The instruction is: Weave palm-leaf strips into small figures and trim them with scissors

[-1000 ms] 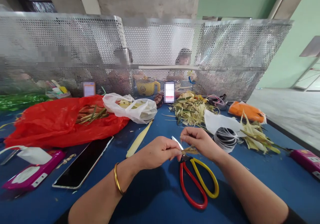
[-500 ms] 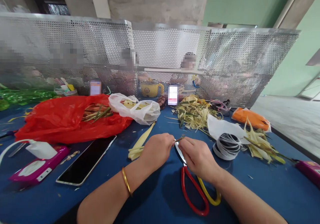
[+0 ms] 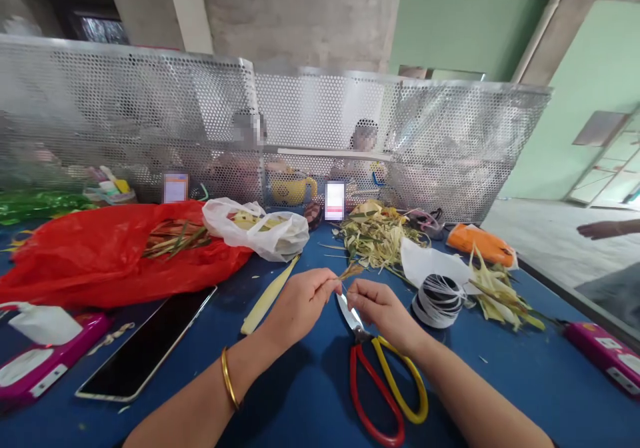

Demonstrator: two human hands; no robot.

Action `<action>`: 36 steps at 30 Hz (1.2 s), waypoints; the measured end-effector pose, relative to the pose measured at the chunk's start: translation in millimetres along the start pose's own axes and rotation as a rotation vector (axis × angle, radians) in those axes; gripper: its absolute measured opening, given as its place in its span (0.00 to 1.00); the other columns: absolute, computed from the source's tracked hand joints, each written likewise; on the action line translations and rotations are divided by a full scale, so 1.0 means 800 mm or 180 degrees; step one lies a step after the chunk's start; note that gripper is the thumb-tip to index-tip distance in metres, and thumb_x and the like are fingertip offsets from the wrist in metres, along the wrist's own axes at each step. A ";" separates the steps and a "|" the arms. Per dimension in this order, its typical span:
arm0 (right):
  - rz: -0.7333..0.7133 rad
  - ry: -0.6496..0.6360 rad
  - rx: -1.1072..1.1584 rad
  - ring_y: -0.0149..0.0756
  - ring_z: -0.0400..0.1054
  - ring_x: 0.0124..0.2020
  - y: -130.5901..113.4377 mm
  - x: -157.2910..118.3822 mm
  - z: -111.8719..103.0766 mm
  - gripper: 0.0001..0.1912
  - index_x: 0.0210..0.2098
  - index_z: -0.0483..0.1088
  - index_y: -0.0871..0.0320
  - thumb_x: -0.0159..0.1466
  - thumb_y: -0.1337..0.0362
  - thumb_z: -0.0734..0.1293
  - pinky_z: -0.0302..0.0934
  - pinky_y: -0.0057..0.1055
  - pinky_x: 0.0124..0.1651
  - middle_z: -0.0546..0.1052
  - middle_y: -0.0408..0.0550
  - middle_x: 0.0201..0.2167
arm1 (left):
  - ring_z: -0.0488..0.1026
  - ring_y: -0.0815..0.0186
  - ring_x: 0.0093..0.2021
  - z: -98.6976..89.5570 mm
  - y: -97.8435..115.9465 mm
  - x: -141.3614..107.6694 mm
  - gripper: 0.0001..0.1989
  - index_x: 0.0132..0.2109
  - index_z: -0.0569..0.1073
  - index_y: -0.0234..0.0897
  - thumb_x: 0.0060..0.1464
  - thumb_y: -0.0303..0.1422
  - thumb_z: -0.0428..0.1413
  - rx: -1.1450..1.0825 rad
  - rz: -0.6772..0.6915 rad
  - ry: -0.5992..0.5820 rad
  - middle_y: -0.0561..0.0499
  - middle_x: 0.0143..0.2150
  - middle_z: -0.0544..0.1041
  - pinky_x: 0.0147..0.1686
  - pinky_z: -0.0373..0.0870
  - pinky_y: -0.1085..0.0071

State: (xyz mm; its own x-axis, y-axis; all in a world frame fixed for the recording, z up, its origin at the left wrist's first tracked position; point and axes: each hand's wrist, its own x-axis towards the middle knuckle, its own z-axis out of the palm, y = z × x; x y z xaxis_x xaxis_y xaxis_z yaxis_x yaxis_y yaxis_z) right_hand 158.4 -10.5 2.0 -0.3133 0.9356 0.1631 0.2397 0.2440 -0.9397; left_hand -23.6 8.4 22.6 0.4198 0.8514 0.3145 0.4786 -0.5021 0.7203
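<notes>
Head view: a small brown husk piece is held up over the blue table, just beyond the tips of the scissors. Work on it looks partway: piece in hand, not set down; no finished item can be made out. Plenty of loose husk is left: a husk pile at the far side, a pale husk beside the left wrist, strips in the white bag and red bag.

Left hand: piece pinched between thumb and fingers, back of hand up, forearm angled in from lower left. Right hand: fingers curled by the blades, forearm from lower right; whether a strand is gripped cannot be told. Striped coil seen right of it.
</notes>
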 end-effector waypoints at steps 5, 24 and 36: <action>-0.1326 0.0552 -0.1482 0.31 0.61 0.32 -0.010 -0.014 0.010 0.12 0.29 0.67 0.57 0.68 0.64 0.58 0.56 0.28 0.35 0.67 0.46 0.32 | 0.69 0.66 0.30 0.005 -0.003 0.002 0.14 0.30 0.73 0.38 0.59 0.33 0.45 0.0201 -0.0204 -0.0069 0.53 0.28 0.74 0.32 0.57 0.73; -0.1870 -0.0415 -0.2141 0.34 0.54 0.28 -0.021 -0.023 0.023 0.10 0.29 0.57 0.55 0.63 0.74 0.52 0.50 0.31 0.32 0.64 0.45 0.26 | 0.72 0.63 0.35 0.022 -0.016 -0.006 0.14 0.33 0.72 0.37 0.61 0.31 0.44 0.1402 0.0133 -0.0450 0.48 0.32 0.76 0.34 0.61 0.71; 0.0555 0.0148 0.2460 0.27 0.59 0.22 -0.009 0.004 -0.003 0.14 0.25 0.62 0.58 0.56 0.59 0.71 0.56 0.25 0.28 0.65 0.39 0.21 | 0.66 0.71 0.28 -0.006 0.008 -0.003 0.14 0.32 0.74 0.35 0.61 0.32 0.47 -0.0435 0.0305 -0.0755 0.55 0.26 0.71 0.30 0.61 0.78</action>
State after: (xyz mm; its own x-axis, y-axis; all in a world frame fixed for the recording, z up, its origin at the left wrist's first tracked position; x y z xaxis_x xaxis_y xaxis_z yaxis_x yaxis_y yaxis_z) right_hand 157.8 -8.7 10.3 -0.2873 0.9578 -0.0094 -0.4293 -0.1375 -0.8927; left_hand -25.5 3.9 29.7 0.6344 0.7336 0.2435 0.3263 -0.5398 0.7760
